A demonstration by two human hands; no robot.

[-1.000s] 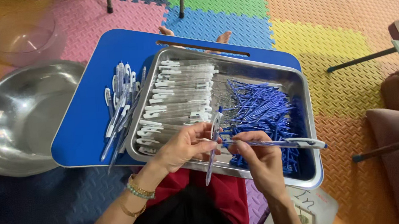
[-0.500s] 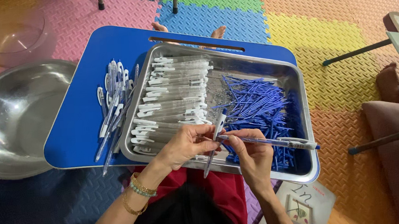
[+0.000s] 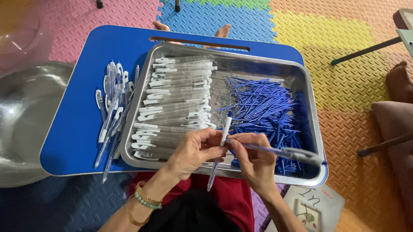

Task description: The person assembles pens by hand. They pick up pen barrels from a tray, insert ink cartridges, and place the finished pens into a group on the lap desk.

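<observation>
My left hand [image 3: 195, 151] grips a white pen [image 3: 219, 148] that points up and down over the near rim of a metal tray [image 3: 309, 83]. My right hand [image 3: 253, 157] holds a pen barrel with a blue refill in it [image 3: 285, 152], lying sideways to the right, its left end between my fingers close to the left hand. In the tray, clear pen barrels with white clips [image 3: 177, 101] fill the left half and loose blue refills [image 3: 263, 110] the right half. Finished pens [image 3: 113, 107] lie on the blue lap table [image 3: 78, 133] left of the tray.
A large steel bowl [image 3: 11, 128] sits on the floor at the left, a clear plastic bowl [image 3: 8, 39] behind it. Coloured foam mats cover the floor. A booklet [image 3: 312, 210] lies by my right knee. Another person's foot [image 3: 400, 80] and a second tray edge show at the right.
The view has shifted slightly. My hands have stayed together at the tray's near rim, with the white pen tilted more upright in the left hand.
</observation>
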